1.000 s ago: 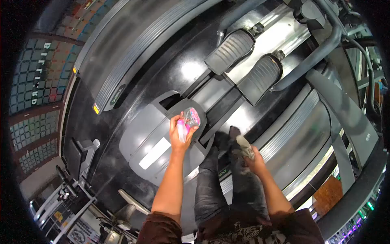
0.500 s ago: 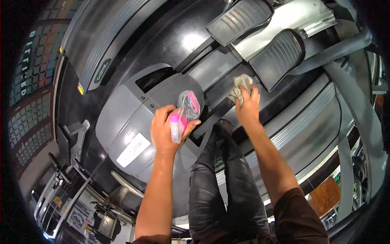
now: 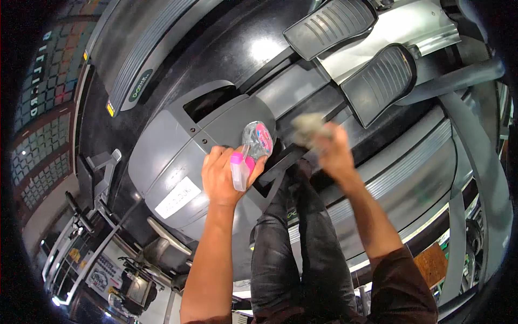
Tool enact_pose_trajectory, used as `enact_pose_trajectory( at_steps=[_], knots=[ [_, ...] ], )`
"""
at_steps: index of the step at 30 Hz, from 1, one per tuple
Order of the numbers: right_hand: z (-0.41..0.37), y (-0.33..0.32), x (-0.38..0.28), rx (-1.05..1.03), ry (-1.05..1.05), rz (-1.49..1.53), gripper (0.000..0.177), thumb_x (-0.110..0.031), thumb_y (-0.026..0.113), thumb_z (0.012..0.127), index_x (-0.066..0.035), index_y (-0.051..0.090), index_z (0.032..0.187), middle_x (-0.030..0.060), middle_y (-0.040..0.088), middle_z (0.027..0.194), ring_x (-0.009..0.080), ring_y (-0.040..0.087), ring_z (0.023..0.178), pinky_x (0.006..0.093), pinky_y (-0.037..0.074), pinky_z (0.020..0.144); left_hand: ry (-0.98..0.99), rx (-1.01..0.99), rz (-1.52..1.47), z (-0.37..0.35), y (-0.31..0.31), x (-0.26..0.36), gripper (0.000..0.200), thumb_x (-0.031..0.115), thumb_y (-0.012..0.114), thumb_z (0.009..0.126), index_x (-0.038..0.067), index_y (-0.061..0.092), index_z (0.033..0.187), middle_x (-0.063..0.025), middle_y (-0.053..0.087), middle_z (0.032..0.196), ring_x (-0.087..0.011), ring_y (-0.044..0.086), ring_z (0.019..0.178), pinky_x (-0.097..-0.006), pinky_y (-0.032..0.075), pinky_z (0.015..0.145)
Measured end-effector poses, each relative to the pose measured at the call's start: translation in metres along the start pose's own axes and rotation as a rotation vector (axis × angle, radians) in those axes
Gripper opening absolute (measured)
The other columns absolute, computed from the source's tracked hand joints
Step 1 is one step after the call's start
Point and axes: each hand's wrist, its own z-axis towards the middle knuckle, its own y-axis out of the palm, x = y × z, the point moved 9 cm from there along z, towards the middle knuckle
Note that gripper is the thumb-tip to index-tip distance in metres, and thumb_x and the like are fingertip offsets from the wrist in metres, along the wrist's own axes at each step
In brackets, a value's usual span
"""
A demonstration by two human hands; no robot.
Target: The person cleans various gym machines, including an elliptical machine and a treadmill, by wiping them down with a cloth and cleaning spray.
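Note:
My left hand [image 3: 218, 181] is wrapped round the neck of a clear spray bottle [image 3: 256, 140] with a pink and white spray head and a pink label. The bottle is over the grey housing of an elliptical trainer [image 3: 162, 143]. Bunched in my right hand [image 3: 337, 154] is a pale rag [image 3: 310, 128], smeared by motion, over the dark bar of the machine beside the housing. Up and to the right of that hand is the nearer black ribbed foot pedal [image 3: 380, 83]. My legs show below, between the two arms.
The second foot pedal [image 3: 332, 27] lies beyond the first. A treadmill [image 3: 135, 59] runs along the upper left, and another grey machine [image 3: 399, 162] stands to the right. Gym frames [image 3: 81, 259] fill the lower left.
My right hand and the rag have shifted slightly down and, for the rag, to the left, away from the near pedal. The left hand keeps its hold on the spray bottle.

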Motion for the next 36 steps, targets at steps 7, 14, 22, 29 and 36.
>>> enact_pose_trajectory(
  at_steps=[7,14,22,29,36],
  knots=[
    [-0.023,0.010,0.014,0.392,0.026,-0.109,0.044,-0.001,0.067,0.079,-0.006,0.061,0.123,0.0218,0.053,0.111,0.0420,0.058,0.098,0.0438,0.051,0.086,-0.016,-0.048,0.037,0.003,0.003,0.000,0.034,0.036,0.087,0.067,0.008,0.073,0.082,-0.0031,0.060,0.071,-0.0233,0.055,0.071,-0.0373,0.045,0.061],
    [-0.089,0.116,-0.050,-0.171,-0.218,0.071,0.049,-0.008,0.077,0.073,-0.018,0.066,0.119,0.0164,0.056,0.108,0.0382,0.058,0.101,0.0458,0.051,0.082,-0.020,-0.061,0.022,0.002,0.004,-0.003,0.038,0.037,0.087,0.069,0.008,0.073,0.089,-0.0036,0.063,0.074,-0.0233,0.056,0.071,-0.0375,0.044,0.062],
    [-0.002,-0.022,0.053,0.129,-0.119,-0.343,0.059,0.002,0.070,0.074,-0.018,0.059,0.129,0.0172,0.057,0.113,0.0389,0.060,0.104,0.0450,0.052,0.087,-0.043,-0.059,0.033,0.001,0.004,-0.004,0.036,0.037,0.086,0.070,0.009,0.074,0.090,-0.0015,0.062,0.072,-0.0223,0.056,0.072,-0.0363,0.045,0.064],
    [-0.068,0.080,-0.010,0.123,-0.180,0.124,0.041,-0.008,0.073,0.078,-0.005,0.063,0.117,0.0194,0.066,0.101,0.0400,0.065,0.095,0.0449,0.054,0.081,-0.025,-0.049,0.032,0.001,0.003,-0.001,0.037,0.037,0.087,0.070,0.009,0.074,0.091,-0.0022,0.062,0.072,-0.0230,0.056,0.072,-0.0372,0.045,0.063],
    [-0.066,0.089,-0.022,-0.384,-0.256,-0.379,0.063,-0.012,0.071,0.073,-0.024,0.054,0.133,0.0127,0.059,0.106,0.0364,0.061,0.101,0.0482,0.055,0.077,-0.034,-0.066,0.055,-0.001,0.006,-0.004,0.037,0.039,0.085,0.071,0.009,0.074,0.091,-0.0020,0.061,0.073,-0.0236,0.056,0.073,-0.0380,0.045,0.063]
  ],
)
